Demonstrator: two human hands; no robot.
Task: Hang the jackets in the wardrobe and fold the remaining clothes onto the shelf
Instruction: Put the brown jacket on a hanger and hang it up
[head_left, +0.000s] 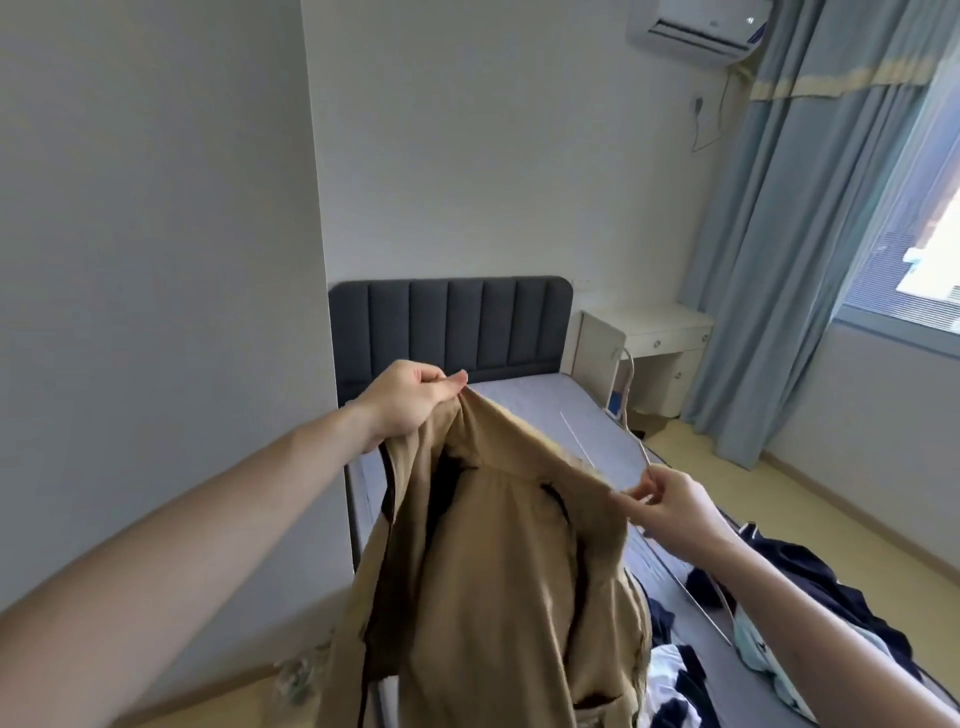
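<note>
While the left hand (410, 397) is raised at centre frame, its fingers (447, 387) are curled tight, thumb against forefinger, pinching one shoulder edge of a tan jacket (498, 561). At right of centre, the right hand (675, 514) has its thumb and first fingers (636, 501) closed on the opposite shoulder edge of the jacket; the same hand also holds a thin white wire hanger (636, 434), whose hook rises above the hand and whose lower bar runs down toward the lower right of the frame. Exactly which fingers bear on the wire cannot be told. Held between the two hands, the jacket hangs with its collar spread, its dark lining showing, and its body dropping to the bottom edge of the frame. Behind and beneath it lies a bed (587, 415) with a grey mattress surface and a dark padded headboard (452, 325) at centre. A heap of navy and white clothes (810, 582) lies on the bed at lower right. Beside the headboard stands a white desk (660, 332) with drawers. Blue curtains (789, 249) hang at right beside a window (919, 249), with an air conditioner (696, 26) at upper right on the pale wall.
</note>
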